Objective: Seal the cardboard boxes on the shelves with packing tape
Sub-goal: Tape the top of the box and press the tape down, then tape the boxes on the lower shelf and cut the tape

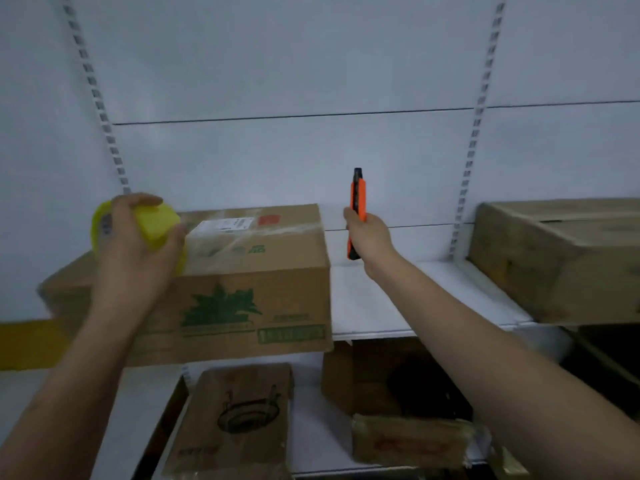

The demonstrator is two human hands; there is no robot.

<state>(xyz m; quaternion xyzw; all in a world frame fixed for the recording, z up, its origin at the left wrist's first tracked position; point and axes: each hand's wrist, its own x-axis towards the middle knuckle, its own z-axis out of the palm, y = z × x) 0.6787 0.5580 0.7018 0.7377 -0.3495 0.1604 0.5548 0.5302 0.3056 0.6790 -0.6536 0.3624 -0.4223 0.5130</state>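
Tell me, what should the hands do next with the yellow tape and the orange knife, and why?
Probably bring the orange utility knife in the right hand over to the clear tape strip and cut it. The left hand holds the yellow tape roll at the brown cardboard box with green print, and tape already stretches across the box top, seemingly still joined to the roll, while the knife is held apart from it.

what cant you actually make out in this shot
Head view only:
- Shipping label on the taped box: print too small and blurred to read.
- Tape roll: mostly hidden by the left hand.
- Knife in the right hand: blade out or not, too blurred.
- Right box: cut off by the frame edge.
- Lower shelf boxes: dim, printing unreadable.
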